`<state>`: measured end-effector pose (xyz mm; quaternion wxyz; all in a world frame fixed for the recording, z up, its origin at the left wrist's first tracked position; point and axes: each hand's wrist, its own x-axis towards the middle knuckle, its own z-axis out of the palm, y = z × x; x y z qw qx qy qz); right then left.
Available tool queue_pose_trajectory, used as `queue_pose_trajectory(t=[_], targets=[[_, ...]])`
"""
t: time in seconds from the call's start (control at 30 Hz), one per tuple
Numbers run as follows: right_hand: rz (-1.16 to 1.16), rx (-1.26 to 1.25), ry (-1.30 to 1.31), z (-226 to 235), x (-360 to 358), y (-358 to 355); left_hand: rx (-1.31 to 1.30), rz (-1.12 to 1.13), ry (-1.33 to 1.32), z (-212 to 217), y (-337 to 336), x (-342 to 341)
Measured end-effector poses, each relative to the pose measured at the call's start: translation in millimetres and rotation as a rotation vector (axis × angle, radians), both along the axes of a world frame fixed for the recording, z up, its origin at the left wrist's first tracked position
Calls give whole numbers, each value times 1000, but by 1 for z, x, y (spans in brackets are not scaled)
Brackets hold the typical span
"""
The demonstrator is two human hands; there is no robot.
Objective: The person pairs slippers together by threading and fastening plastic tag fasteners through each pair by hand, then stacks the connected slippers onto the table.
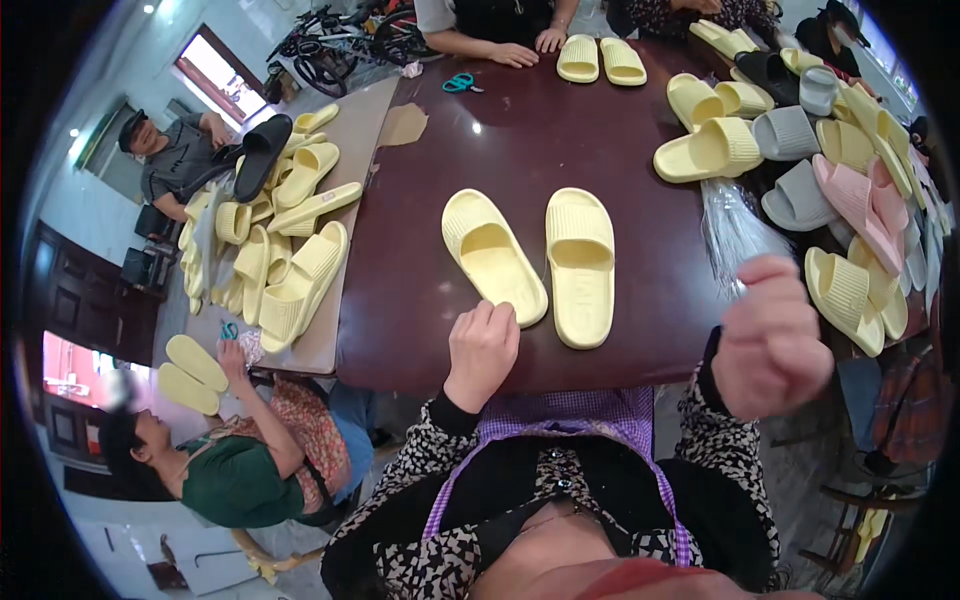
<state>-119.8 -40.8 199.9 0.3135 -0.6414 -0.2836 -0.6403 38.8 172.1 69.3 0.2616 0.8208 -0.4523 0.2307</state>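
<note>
Two pale yellow slide slippers lie on the dark red table in front of me, toes pointing away. The left slipper (493, 262) is tilted, and my left hand (482, 352) pinches its heel edge with curled fingers. Beside it, apart from both hands, the right slipper (581, 270) lies straight, its ribbed strap at the far end. My right hand (772, 338) is raised near the table's right front edge, closed and slightly blurred; whatever its fingers may hold is hidden. Close behind that hand lies a bundle of clear plastic bags (738, 228).
Piled slippers (790, 133) in yellow, grey, pink and black fill the right side. More yellow slippers (305, 285) are heaped on the left table. Teal scissors (462, 83) and another slipper pair (601, 60) lie at the far side. A person in green (240, 470) works at left; others stand around.
</note>
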Motion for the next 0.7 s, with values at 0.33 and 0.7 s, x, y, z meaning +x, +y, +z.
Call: queue_pose_trajectory(t=[0.33, 0.7], targets=[[709, -7, -435, 13, -76, 8, 57, 9, 22, -2, -15, 2], [1983, 220, -62, 21, -114, -3, 79, -17, 121, -7, -12, -4]])
